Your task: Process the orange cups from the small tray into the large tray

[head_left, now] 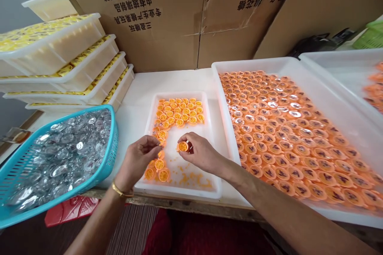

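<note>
White worktable (167,81), w/ cardboard boxes (173,50) standing just beyond the small tray (185,192). R hand (205,153) has fingers closed round one orange cup (182,146), yellow-filled, over the small tray's bare middle. L hand (134,163) has thumb & fingertips nearly meeting above that tray's L-side cups; can't tell if anything's pinched there. Done, I'd say: the many topped cups (269,127), shiny & dark-printed, in the big tray (311,83) to the R of the small tray. Not yet topped, AFAICS: the open cups (179,121) along the small tray's far end & L side. Its near R floor shows just loose yellow crumbs (194,179), so this batch looks partly through. Plenty of clear shiny pieces (74,147) in the blue basket (114,141), L of the small tray.
</note>
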Available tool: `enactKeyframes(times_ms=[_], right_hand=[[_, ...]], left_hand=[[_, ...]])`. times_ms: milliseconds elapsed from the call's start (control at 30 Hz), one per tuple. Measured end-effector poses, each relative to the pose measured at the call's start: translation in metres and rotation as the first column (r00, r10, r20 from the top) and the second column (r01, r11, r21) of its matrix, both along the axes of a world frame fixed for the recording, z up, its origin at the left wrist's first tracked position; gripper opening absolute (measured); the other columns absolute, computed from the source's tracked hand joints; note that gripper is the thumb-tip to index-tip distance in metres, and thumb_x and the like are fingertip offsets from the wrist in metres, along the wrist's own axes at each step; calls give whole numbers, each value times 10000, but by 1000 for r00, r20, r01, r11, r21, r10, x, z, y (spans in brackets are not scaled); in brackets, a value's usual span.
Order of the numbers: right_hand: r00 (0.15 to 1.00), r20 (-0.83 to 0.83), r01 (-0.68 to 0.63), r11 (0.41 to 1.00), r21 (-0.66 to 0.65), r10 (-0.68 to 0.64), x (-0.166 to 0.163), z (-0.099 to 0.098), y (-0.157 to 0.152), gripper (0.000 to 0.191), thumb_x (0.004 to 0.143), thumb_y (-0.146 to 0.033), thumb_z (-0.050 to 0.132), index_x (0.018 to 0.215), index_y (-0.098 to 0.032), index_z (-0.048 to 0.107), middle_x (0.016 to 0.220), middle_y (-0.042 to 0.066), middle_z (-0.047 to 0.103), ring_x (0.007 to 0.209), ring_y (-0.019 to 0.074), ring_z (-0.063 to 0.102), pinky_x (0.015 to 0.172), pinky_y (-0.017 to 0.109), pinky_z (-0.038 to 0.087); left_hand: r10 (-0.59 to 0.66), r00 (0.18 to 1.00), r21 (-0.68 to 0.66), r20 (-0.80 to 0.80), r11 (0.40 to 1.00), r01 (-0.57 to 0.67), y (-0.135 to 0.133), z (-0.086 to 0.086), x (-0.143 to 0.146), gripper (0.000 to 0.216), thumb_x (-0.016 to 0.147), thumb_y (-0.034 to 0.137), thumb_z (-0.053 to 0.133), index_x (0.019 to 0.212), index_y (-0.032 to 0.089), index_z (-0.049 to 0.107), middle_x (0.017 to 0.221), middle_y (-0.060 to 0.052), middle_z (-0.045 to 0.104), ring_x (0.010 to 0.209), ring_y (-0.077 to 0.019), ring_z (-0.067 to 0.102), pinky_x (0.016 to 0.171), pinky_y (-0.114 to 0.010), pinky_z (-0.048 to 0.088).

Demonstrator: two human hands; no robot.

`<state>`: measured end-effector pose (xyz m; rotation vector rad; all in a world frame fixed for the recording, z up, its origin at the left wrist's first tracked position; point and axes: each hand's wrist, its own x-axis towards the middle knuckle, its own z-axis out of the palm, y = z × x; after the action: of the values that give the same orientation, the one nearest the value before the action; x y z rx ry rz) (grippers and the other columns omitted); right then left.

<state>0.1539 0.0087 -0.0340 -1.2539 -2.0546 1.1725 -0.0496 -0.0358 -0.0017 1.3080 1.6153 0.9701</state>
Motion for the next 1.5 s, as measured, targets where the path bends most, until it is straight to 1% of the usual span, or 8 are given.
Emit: enactKeyframes(times_ms=[133,233,433,633,800,967,1333,1500], right_hand=[[992,-123,15,998,-57,-22,2,6,2,228,749,-197,606,976,-195,587,992,37,588,669,95,549,660,260,472],[983,-182,-16,996,-93,-1,5,9,5,261,758,-188,591,1019,-201,600,979,30,589,690,97,538,654,254,472],[939,-343,-120,970,-213,40,8,10,8,244,782,-221,589,1026,-204,580,1020,31,563,724,88,532,667,270,529],[852,-519,-142,920,-365,-75,9,10,9,303,747,-301,671,973,-212,490,1073,11,467,823,97,563,708,331,604],[842,-532,-140,913,-384,-94,11,15,10,296,759,-309,671,972,-215,487,1064,3,454,808,90,574,734,341,608],[832,-538,-123,898,-422,-139,12,17,9,298,758,-283,662,992,-215,492,1077,10,447,829,100,592,753,344,608],[808,-571,-168,872,-461,-146,12,16,9,306,767,-240,654,1017,-219,479,932,-6,505,957,165,622,796,355,579],[804,-575,-160,877,-454,-151,12,16,9,280,773,-228,649,1008,-219,495,939,-5,504,919,156,621,801,369,571]], left_hand=[[255,685,-262,683,960,-96,0,-18,37,282,668,216,746,924,134,664,691,9,640,574,-76,584,555,-188,461],[291,550,-310,783,949,-60,3,-21,48,246,673,168,751,899,101,680,706,-16,661,597,-74,611,566,-167,488],[308,487,-317,817,946,-66,7,-18,50,190,726,136,709,908,90,685,717,-18,669,596,-71,630,551,-153,505],[250,530,-256,810,964,-64,7,-16,50,243,718,190,726,950,130,685,722,0,657,615,-80,636,567,-168,501],[82,782,12,618,993,-114,4,-16,47,303,730,203,708,1029,181,672,770,15,633,713,-113,640,695,-237,504],[97,969,248,229,956,-154,0,-14,43,392,743,180,686,1122,224,596,792,11,640,786,-137,629,806,-289,482],[141,988,394,-57,913,-107,-3,-16,40,99,751,154,658,808,210,600,758,5,627,722,-133,610,718,-261,475],[105,994,343,43,933,-113,0,-21,41,112,777,185,640,871,203,581,808,-9,634,776,-148,627,742,-287,492]])
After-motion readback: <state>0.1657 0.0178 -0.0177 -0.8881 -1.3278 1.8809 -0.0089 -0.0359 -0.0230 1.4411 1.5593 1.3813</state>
